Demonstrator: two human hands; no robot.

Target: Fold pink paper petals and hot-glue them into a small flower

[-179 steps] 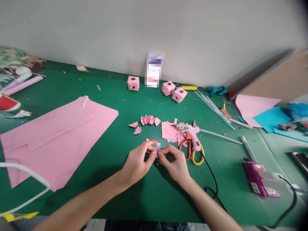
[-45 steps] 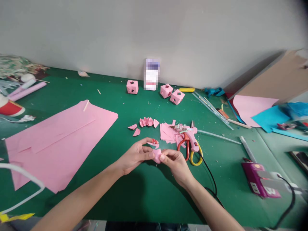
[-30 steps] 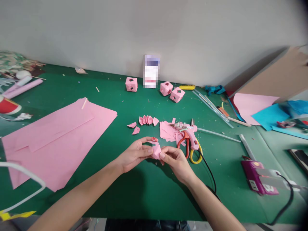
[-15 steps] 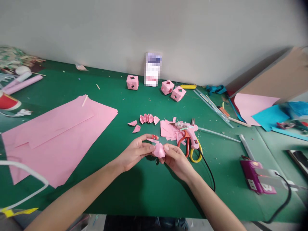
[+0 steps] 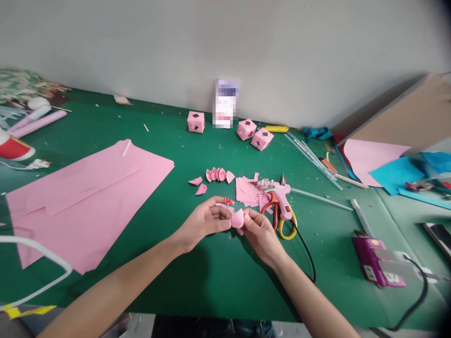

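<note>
A small curled pink paper piece is held up between my two hands over the table. My right hand pinches its right side between thumb and fingers. At its left edge are the thumb and fingertips of my left hand, closed; a red patterned wrap covers one fingertip. Another flat pink paper piece shows between the left fingers. Just beyond the hands stand several folded pink paper petals in a row, with loose petals to their left.
Right of the petals, a pink glue gun lies over cut paper and red-and-yellow-handled scissors. Large pink sheets cover the left. Paper cubes stand at the back. A purple power box sits right.
The curled paper piece has turned between my fingers and moved slightly right. My left thumb has shifted to its left edge. The view has shifted slightly.
</note>
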